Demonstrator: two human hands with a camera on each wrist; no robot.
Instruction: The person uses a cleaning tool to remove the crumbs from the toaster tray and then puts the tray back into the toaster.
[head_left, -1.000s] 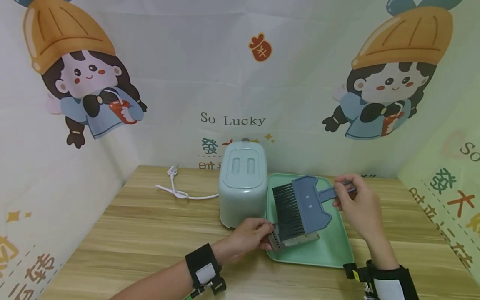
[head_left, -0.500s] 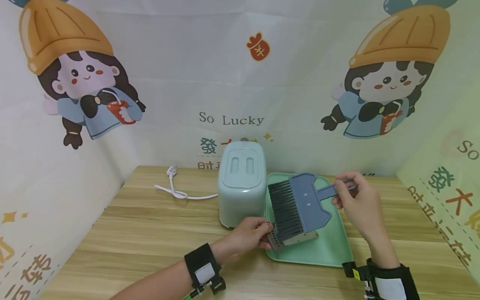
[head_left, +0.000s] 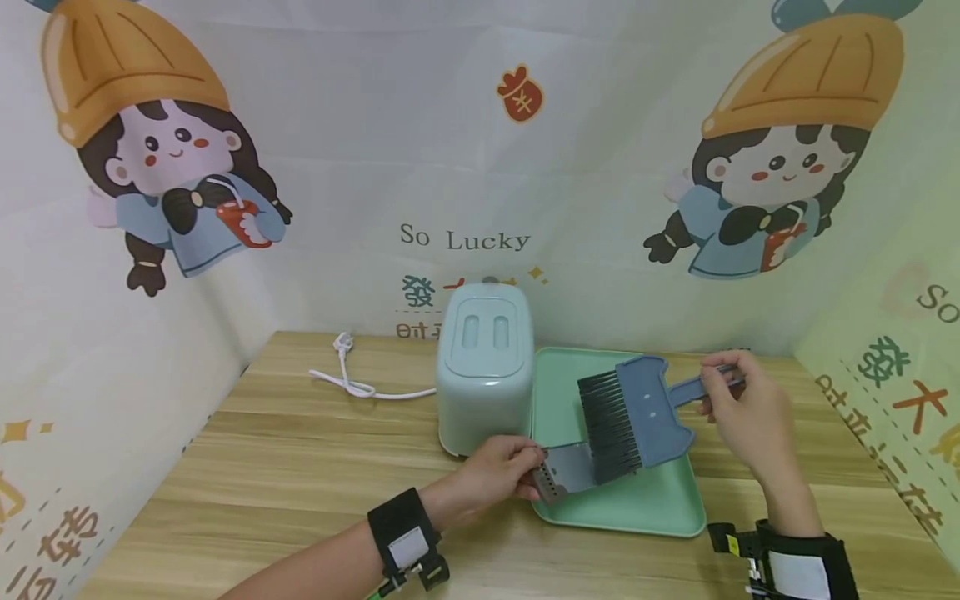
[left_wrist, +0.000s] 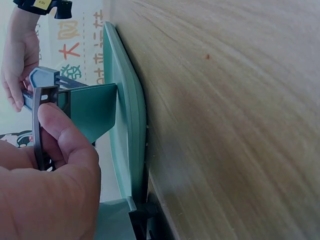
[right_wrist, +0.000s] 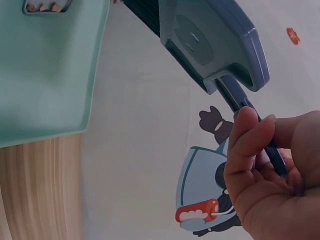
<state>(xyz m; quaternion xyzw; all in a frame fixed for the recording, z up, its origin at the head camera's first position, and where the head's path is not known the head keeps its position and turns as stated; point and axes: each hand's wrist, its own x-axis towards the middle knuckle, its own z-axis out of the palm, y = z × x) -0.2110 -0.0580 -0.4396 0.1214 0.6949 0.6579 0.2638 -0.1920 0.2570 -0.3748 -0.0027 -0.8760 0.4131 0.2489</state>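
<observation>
My left hand (head_left: 501,467) pinches the perforated end of a flat metal crumb tray (head_left: 572,468), holding it low over the near left part of a green tray (head_left: 622,512). In the left wrist view, thumb and fingers grip the end piece (left_wrist: 46,95) from both sides. My right hand (head_left: 752,417) holds a blue cleaning brush (head_left: 652,412) by its thin handle. Its black bristles (head_left: 609,425) lie over the far right end of the crumb tray and hide it. Curled fingers wrap the brush handle (right_wrist: 272,155) in the right wrist view.
A pale blue toaster (head_left: 483,367) stands just left of the green tray, close behind my left hand. Its white cord (head_left: 397,396) and plug lie on the wooden table (head_left: 300,467) to the left. A printed cloth (head_left: 360,167) rises behind the table.
The brush first shifts slightly left, then sweeps right along the crumb tray, uncovering its left part. My right hand moves right with it. The left hand and crumb tray stay nearly still.
</observation>
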